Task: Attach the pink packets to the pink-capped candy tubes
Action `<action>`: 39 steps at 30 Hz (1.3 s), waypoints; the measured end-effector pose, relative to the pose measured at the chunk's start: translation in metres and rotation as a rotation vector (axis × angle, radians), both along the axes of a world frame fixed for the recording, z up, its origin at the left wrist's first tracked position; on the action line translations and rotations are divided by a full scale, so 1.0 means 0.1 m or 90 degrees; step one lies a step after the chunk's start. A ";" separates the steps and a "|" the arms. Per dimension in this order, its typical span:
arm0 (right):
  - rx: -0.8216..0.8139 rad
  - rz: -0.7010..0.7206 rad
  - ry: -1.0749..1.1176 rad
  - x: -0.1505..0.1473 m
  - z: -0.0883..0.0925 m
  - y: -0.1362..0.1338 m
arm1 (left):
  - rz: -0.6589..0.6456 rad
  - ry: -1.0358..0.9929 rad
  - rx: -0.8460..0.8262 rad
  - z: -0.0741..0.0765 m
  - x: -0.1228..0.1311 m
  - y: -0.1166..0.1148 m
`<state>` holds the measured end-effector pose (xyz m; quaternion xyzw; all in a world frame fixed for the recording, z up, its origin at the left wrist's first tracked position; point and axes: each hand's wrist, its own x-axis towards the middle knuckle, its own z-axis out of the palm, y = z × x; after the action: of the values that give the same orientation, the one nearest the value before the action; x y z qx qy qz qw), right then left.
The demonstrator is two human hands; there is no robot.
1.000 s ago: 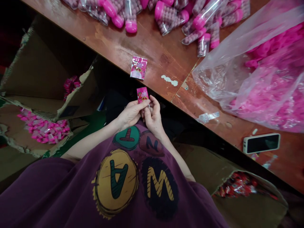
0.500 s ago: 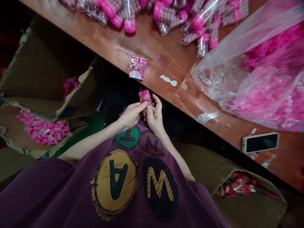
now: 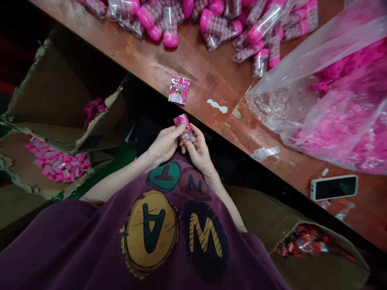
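Observation:
In front of my body, just off the table edge, my left hand [image 3: 165, 144] pinches a small pink printed wrapper [image 3: 181, 120] between thumb and fingers. My right hand [image 3: 198, 152] closes on its lower end from the other side. Pale pink, ball-like shapes show at that lower end, partly covered by the fingers; I cannot tell whether they are inside the wrapper. A second pink printed wrapper [image 3: 179, 89] lies flat near the table's edge, just beyond my hands.
Clear candy tubes [image 3: 213, 30] with pink caps lie heaped at the far side. A plastic bag [image 3: 338, 121] of pink parts and a phone [image 3: 334, 187] are on the right. Cardboard boxes [image 3: 54, 80] stand left, with pink pieces [image 3: 60, 161]; red-wrapped items [image 3: 305, 239] sit lower right.
My left thumb has moved up the wrapper, which now tilts a little more to the left. More of its lower end and the pale balls show between my hands. The view has shifted slightly.

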<state>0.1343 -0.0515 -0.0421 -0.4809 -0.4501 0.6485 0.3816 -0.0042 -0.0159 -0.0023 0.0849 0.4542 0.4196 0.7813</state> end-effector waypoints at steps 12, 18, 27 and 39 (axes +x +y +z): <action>0.032 -0.036 0.038 -0.08 0.03 0.16 | 0.066 0.048 0.066 0.02 0.03 0.00; 0.058 0.007 0.035 -0.24 0.09 0.42 | 0.134 0.072 0.072 0.17 -0.11 0.13; 0.229 0.249 -0.045 -0.73 0.44 1.16 | 0.328 0.136 0.109 0.36 -0.58 0.51; 0.557 0.165 -0.722 -0.68 0.38 2.99 | 0.422 0.494 0.110 -0.06 -1.28 0.62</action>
<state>0.0665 0.2479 -0.0040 -0.4891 -0.8502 0.0999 0.1673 -0.1317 0.0456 -0.0084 0.1500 0.6769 0.6183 0.3701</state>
